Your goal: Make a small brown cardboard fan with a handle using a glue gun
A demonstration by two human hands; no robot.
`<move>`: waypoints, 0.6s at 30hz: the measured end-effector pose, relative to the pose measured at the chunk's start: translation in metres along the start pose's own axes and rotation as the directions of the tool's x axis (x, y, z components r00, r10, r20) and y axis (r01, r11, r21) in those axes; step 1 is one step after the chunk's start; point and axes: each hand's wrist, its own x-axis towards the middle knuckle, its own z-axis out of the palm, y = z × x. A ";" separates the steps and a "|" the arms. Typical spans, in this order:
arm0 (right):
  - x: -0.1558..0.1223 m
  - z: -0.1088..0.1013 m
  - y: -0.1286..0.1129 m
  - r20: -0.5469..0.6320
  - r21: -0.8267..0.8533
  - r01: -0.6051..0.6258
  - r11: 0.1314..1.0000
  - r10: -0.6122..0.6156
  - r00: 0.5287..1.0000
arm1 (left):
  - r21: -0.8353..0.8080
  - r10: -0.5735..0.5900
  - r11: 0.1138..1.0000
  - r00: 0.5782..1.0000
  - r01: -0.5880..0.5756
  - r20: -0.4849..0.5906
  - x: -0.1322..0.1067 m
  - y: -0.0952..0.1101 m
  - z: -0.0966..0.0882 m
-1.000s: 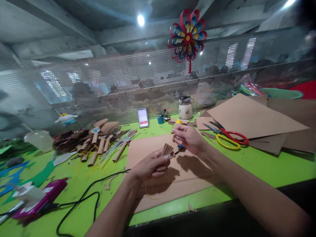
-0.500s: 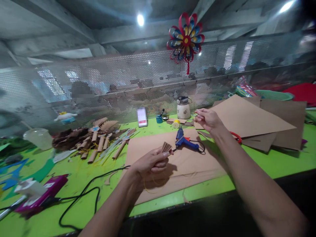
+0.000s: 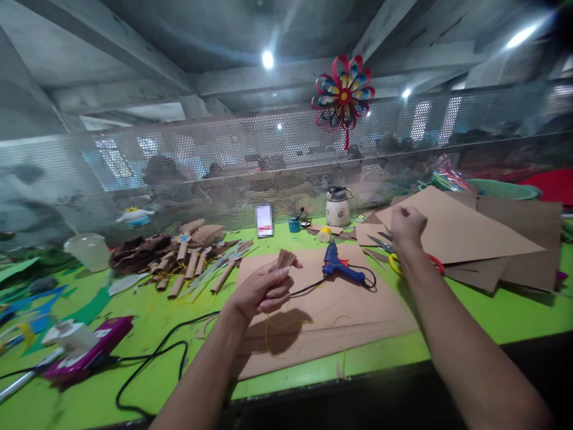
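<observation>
My left hand [image 3: 265, 289] is closed on a small pleated piece of brown paper [image 3: 286, 258], its folds spread like a little fan. Yellow thread [image 3: 267, 334] hangs in a loop below that hand, over the brown sheet [image 3: 376, 313]. Out to the right, my right hand [image 3: 408, 226] is raised in a fist above the scissors. Whatever its fingers hold, if anything, is hidden from me. The blue glue gun [image 3: 342, 266] lies on the brown sheet between the two hands. Scissors with yellow and red on the handles [image 3: 396, 264] lie partly behind my right wrist.
Rolled brown paper pieces [image 3: 192, 266] lie in a heap at left. A magenta power strip [image 3: 96, 352] and black cable [image 3: 168, 327] are at front left. A phone [image 3: 264, 220], bottle [image 3: 337, 206] and yellow tape roll [image 3: 324, 235] stand behind. Brown sheets [image 3: 474, 230] are stacked at right.
My right hand has moved right, away from the bottle, and turned into a fist. My left hand has shifted slightly left with the pleated paper. The view has tilted up a little.
</observation>
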 end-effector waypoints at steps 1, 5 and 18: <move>-0.006 0.004 -0.003 -0.023 -0.034 0.064 0.997 -0.065 0.998 | -0.008 0.009 1.000 1.000 -0.009 -0.002 0.000 0.001 -0.001; -0.055 0.033 -0.020 0.223 0.033 0.211 0.977 -0.213 0.951 | -0.022 0.025 0.999 1.000 -0.024 0.010 0.000 0.005 -0.001; -0.094 0.030 -0.033 0.977 0.193 -0.242 0.951 -0.163 0.138 | 0.056 -0.125 0.991 0.989 0.120 0.082 0.005 0.015 0.020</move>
